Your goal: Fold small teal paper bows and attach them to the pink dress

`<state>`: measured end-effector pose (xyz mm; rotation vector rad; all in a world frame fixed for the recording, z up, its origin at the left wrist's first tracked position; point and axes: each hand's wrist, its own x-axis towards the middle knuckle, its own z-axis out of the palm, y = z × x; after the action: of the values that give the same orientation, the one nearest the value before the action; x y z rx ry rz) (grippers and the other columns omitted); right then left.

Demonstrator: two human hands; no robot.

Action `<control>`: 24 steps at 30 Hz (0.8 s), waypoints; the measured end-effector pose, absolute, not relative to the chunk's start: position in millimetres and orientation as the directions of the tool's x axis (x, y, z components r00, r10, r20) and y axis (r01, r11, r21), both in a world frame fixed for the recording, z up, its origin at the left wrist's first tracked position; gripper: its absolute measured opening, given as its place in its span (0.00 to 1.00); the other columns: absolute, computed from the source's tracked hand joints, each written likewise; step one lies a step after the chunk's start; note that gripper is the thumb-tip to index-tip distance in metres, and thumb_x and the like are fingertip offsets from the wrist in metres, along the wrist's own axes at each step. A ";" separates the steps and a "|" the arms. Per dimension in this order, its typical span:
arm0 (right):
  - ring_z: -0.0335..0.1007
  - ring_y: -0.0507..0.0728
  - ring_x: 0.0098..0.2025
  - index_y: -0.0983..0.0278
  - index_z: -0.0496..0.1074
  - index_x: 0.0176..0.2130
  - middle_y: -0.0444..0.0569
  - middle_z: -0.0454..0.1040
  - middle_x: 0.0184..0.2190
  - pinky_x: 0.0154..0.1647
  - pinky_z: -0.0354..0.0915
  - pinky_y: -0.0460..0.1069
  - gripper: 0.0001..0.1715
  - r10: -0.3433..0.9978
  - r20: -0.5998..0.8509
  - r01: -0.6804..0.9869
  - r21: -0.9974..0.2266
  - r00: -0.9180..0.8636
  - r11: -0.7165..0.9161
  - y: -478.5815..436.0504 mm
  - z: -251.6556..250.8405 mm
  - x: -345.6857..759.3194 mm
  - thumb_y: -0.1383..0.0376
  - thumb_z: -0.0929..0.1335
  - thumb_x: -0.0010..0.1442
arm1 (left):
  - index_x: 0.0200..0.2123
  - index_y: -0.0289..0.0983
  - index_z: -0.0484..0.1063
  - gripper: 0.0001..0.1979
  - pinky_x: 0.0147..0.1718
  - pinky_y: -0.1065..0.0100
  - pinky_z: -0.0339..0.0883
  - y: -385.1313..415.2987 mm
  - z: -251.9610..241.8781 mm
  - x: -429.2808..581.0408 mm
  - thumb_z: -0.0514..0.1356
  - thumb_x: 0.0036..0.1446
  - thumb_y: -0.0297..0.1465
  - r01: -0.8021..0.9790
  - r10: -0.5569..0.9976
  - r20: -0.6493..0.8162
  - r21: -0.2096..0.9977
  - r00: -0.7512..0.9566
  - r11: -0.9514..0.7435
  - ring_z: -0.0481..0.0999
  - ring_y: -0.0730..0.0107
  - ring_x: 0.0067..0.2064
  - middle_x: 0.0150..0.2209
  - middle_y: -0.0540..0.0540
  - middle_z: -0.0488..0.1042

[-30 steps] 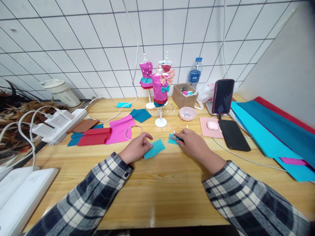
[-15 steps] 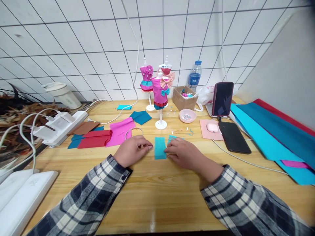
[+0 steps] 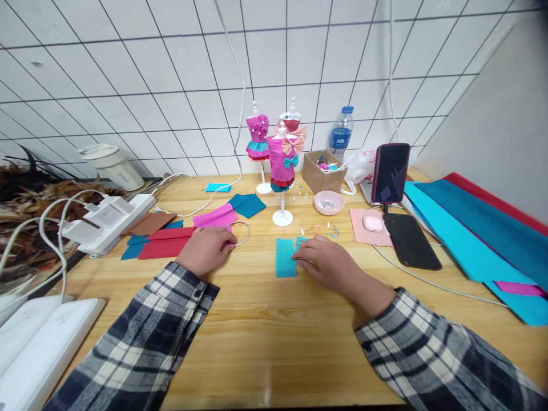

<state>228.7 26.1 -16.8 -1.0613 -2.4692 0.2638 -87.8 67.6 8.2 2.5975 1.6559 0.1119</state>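
A small teal paper rectangle [image 3: 285,257] lies flat on the wooden table [image 3: 274,342]. My right hand [image 3: 327,260] rests on its right edge, fingers curled down onto the paper and onto a smaller teal scrap behind it. My left hand [image 3: 208,249] sits to the left, fingers closed over the near edge of a pink paper sheet [image 3: 214,217], next to a thin wire ring [image 3: 242,234]. Behind the hands stand small mannequins in pink paper dresses [image 3: 281,157].
Red, brown and teal paper sheets [image 3: 165,242] lie at the left beside a white power strip [image 3: 107,220]. A pink bowl [image 3: 328,201], cardboard box [image 3: 322,170], water bottle [image 3: 341,132], propped phone [image 3: 390,172], flat phone [image 3: 411,240] and large teal sheets [image 3: 475,234] fill the right.
My left hand left the teal rectangle and moved left onto the pink sheet. My right hand put scissors down earlier and now holds the rectangle's right edge.
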 end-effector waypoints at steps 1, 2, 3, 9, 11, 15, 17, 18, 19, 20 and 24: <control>0.68 0.57 0.41 0.60 0.75 0.41 0.48 0.76 0.38 0.42 0.64 0.51 0.12 0.730 0.337 0.645 -0.343 -0.594 0.683 26.9 -16.9 229.5 0.66 0.63 0.64 | 0.36 0.40 0.75 0.10 0.43 0.58 0.62 66.7 7.7 -84.1 0.54 0.56 0.35 0.906 0.915 0.042 0.123 0.402 -0.404 0.74 0.56 0.43 0.38 0.45 0.78; 0.68 0.57 0.41 0.60 0.75 0.41 0.48 0.77 0.38 0.42 0.64 0.52 0.12 0.736 0.364 0.649 -0.349 -0.571 0.676 27.1 -16.2 229.7 0.65 0.63 0.64 | 0.36 0.39 0.74 0.11 0.43 0.59 0.62 64.7 7.9 -79.7 0.54 0.57 0.35 0.906 0.923 0.060 0.180 0.380 -0.384 0.74 0.57 0.42 0.37 0.44 0.78; 0.68 0.57 0.41 0.61 0.75 0.41 0.49 0.77 0.38 0.43 0.64 0.52 0.11 0.744 0.396 0.656 -0.358 -0.538 0.664 26.5 -14.6 229.0 0.65 0.63 0.64 | 0.36 0.38 0.73 0.11 0.42 0.60 0.63 61.8 8.8 -74.7 0.54 0.58 0.36 0.895 0.931 0.084 0.259 0.355 -0.365 0.74 0.58 0.42 0.37 0.44 0.77; 0.71 0.57 0.39 0.62 0.64 0.56 0.49 0.77 0.40 0.40 0.65 0.51 0.22 0.837 0.493 0.693 -0.518 -0.238 0.502 11.0 4.2 202.9 0.67 0.62 0.63 | 0.39 0.38 0.62 0.08 0.41 0.65 0.66 29.9 11.9 -35.8 0.51 0.63 0.37 0.464 0.904 0.109 0.829 0.414 -0.312 0.75 0.66 0.39 0.35 0.46 0.76; 0.71 0.57 0.40 0.61 0.56 0.63 0.49 0.76 0.44 0.41 0.66 0.51 0.29 0.850 0.478 0.698 -0.531 -0.221 0.480 7.0 8.0 193.8 0.68 0.61 0.63 | 0.38 0.38 0.61 0.08 0.39 0.66 0.67 19.3 9.4 -23.1 0.52 0.63 0.37 0.317 0.871 0.101 0.906 0.480 -0.280 0.75 0.67 0.37 0.34 0.46 0.76; 0.71 0.59 0.44 0.62 0.63 0.59 0.50 0.76 0.46 0.45 0.65 0.53 0.25 0.827 0.485 0.679 -0.507 -0.285 0.531 5.6 6.0 191.2 0.68 0.59 0.64 | 0.40 0.37 0.63 0.08 0.39 0.67 0.66 7.4 5.0 -7.3 0.51 0.64 0.35 0.226 0.813 0.120 0.928 0.569 -0.296 0.74 0.69 0.36 0.33 0.47 0.75; 0.71 0.58 0.44 0.63 0.63 0.59 0.51 0.76 0.47 0.45 0.66 0.53 0.25 0.824 0.475 0.644 -0.533 -0.310 0.549 5.2 2.5 194.7 0.69 0.58 0.64 | 0.42 0.37 0.67 0.09 0.40 0.67 0.66 5.6 4.7 -4.2 0.51 0.64 0.34 0.284 0.783 0.143 0.880 0.606 -0.380 0.74 0.69 0.36 0.33 0.47 0.75; 0.72 0.58 0.45 0.63 0.61 0.60 0.51 0.75 0.48 0.45 0.66 0.52 0.26 0.825 0.468 0.620 -0.557 -0.316 0.553 4.5 1.0 196.4 0.69 0.58 0.64 | 0.42 0.38 0.69 0.09 0.41 0.67 0.65 5.3 4.9 -3.4 0.51 0.64 0.33 0.322 0.772 0.160 0.843 0.615 -0.431 0.73 0.69 0.37 0.32 0.47 0.75; 0.72 0.57 0.44 0.62 0.60 0.61 0.51 0.75 0.49 0.46 0.66 0.51 0.26 0.830 0.464 0.596 -0.585 -0.310 0.550 3.5 -0.1 197.8 0.69 0.58 0.64 | 0.41 0.38 0.71 0.10 0.42 0.67 0.65 5.3 5.0 -2.8 0.51 0.64 0.32 0.361 0.769 0.179 0.802 0.614 -0.476 0.73 0.68 0.37 0.32 0.47 0.75; 0.73 0.56 0.43 0.62 0.60 0.60 0.50 0.76 0.48 0.45 0.67 0.51 0.25 0.837 0.462 0.572 -0.617 -0.293 0.541 2.3 -0.9 198.8 0.69 0.58 0.64 | 0.40 0.38 0.72 0.10 0.42 0.67 0.64 5.4 5.0 -2.4 0.51 0.64 0.32 0.396 0.769 0.201 0.763 0.606 -0.511 0.73 0.68 0.38 0.32 0.47 0.75; 0.72 0.51 0.31 0.61 0.68 0.51 0.47 0.78 0.40 0.37 0.68 0.48 0.17 0.853 0.474 0.510 -0.690 -0.218 0.513 -2.4 -1.3 198.9 0.62 0.63 0.63 | 0.42 0.39 0.72 0.11 0.40 0.67 0.64 5.9 2.8 -1.1 0.51 0.64 0.31 0.482 0.772 0.252 0.658 0.583 -0.579 0.73 0.68 0.37 0.31 0.47 0.75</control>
<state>198.9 -2.4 -1.3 -1.1251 -1.8803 0.4947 -1.1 5.9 2.8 2.2815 0.9963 0.7192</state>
